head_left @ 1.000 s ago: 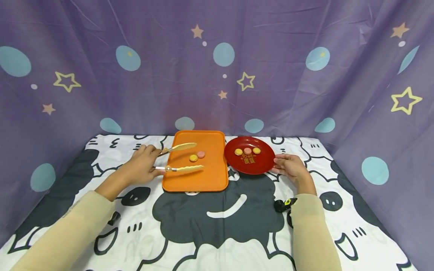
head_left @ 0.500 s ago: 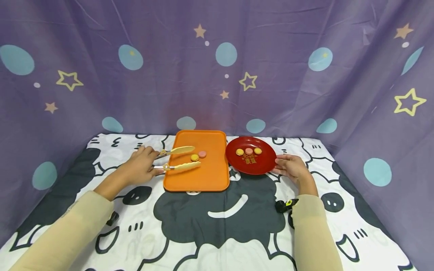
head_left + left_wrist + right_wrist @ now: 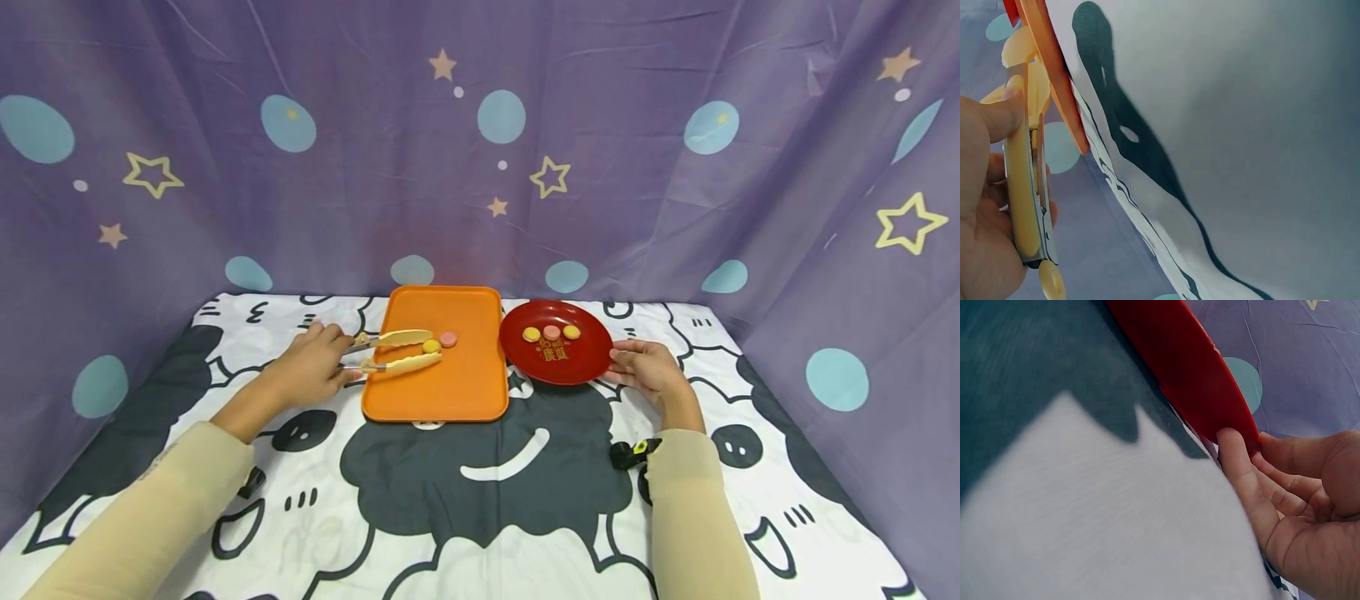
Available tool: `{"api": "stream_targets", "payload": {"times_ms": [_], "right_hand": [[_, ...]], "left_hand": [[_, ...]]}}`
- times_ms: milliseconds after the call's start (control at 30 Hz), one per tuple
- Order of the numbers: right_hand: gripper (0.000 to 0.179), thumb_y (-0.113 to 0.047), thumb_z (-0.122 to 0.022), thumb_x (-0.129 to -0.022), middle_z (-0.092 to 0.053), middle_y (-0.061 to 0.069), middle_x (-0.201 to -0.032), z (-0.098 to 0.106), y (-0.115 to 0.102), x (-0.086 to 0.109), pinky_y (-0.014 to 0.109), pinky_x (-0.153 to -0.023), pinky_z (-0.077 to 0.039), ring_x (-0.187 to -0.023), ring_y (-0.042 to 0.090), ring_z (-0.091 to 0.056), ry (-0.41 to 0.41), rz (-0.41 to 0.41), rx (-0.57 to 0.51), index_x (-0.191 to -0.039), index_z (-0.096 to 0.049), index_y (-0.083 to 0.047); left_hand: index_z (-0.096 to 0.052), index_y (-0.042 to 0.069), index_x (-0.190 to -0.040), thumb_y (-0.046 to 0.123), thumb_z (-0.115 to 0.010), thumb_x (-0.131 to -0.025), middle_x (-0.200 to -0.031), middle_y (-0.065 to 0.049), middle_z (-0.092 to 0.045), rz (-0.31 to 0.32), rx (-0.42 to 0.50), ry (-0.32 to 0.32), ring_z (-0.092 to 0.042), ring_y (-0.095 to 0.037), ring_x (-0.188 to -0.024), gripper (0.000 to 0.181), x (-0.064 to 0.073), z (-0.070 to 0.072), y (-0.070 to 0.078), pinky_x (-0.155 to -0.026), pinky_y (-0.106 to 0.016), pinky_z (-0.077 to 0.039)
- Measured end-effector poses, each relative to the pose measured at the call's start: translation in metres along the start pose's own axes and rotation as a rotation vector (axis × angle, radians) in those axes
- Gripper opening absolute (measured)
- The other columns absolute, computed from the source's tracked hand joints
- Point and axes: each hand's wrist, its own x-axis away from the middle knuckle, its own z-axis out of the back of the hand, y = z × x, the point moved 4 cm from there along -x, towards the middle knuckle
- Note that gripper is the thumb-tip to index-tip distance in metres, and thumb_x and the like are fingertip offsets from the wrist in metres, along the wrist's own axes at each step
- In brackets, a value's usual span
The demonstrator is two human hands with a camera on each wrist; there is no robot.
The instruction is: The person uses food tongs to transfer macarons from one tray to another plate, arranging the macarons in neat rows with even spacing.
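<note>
In the head view, a creased purple fabric curtain [image 3: 345, 108] hangs behind a soft white cloth [image 3: 547, 508] printed with dark cartoon shapes. At the cloth's far edge lies a smooth orange tray [image 3: 435, 398], oblong with rounded corners; close against its right edge is a round, glossy red plate [image 3: 588, 354]. Tongs [image 3: 412, 364], metal with pale yellow ends, reach over the tray's left edge, arms apart; the left hand [image 3: 311, 364] curls round them. The right hand [image 3: 648, 367] pinches the plate's right rim. A small round yellow macaron [image 3: 431, 346] sits between the tongs' tips, contact unclear, a pink macaron [image 3: 447, 339] just to its right; three more macarons [image 3: 552, 332] line up across the plate.
</note>
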Motion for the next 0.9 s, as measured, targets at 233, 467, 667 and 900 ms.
{"api": "stream_targets", "payload": {"times_ms": [233,467,667,900], "right_hand": [[0.04,0.001,-0.056,-0.102,-0.068,0.007,-0.096,0.0003,0.001,0.0,0.036,-0.079,-0.06,-0.081,0.019,-0.071,0.005,-0.004,0.008,-0.139,-0.046,0.011],[0.039,0.0,-0.056,-0.103,-0.069,0.007,-0.096,-0.0016,-0.0005,-0.0002,0.035,-0.079,-0.06,-0.081,0.018,-0.071,-0.002,0.003,0.02,-0.139,-0.047,0.011],[0.042,-0.001,-0.058,-0.102,-0.068,0.008,-0.097,-0.0015,-0.0004,0.0011,0.036,-0.08,-0.059,-0.081,0.018,-0.071,0.001,-0.007,0.013,-0.141,-0.046,0.011],[0.041,0.0,-0.056,-0.103,-0.069,0.008,-0.094,-0.0004,-0.0008,0.0002,0.035,-0.079,-0.06,-0.08,0.018,-0.071,-0.003,0.008,0.016,-0.14,-0.045,0.013]], "left_hand": [[-0.063,-0.006,-0.128,0.034,-0.071,-0.096,-0.116,-0.019,-0.059,-0.007,-0.015,0.013,-0.048,-0.034,-0.099,0.051,-0.0007,0.0001,0.0016,-0.083,-0.052,-0.043],[-0.064,-0.006,-0.127,0.033,-0.072,-0.096,-0.116,-0.019,-0.06,-0.006,-0.027,0.019,-0.05,-0.035,-0.101,0.05,-0.0008,-0.0003,0.0023,-0.085,-0.053,-0.044],[-0.064,-0.005,-0.126,0.033,-0.071,-0.096,-0.115,-0.018,-0.061,-0.017,-0.042,0.031,-0.052,-0.034,-0.1,0.049,-0.0026,-0.002,0.0024,-0.085,-0.053,-0.045],[-0.066,-0.005,-0.125,0.032,-0.072,-0.096,-0.114,-0.018,-0.061,-0.023,-0.047,0.041,-0.051,-0.034,-0.099,0.047,-0.0027,-0.0006,0.0029,-0.084,-0.053,-0.045]]}}
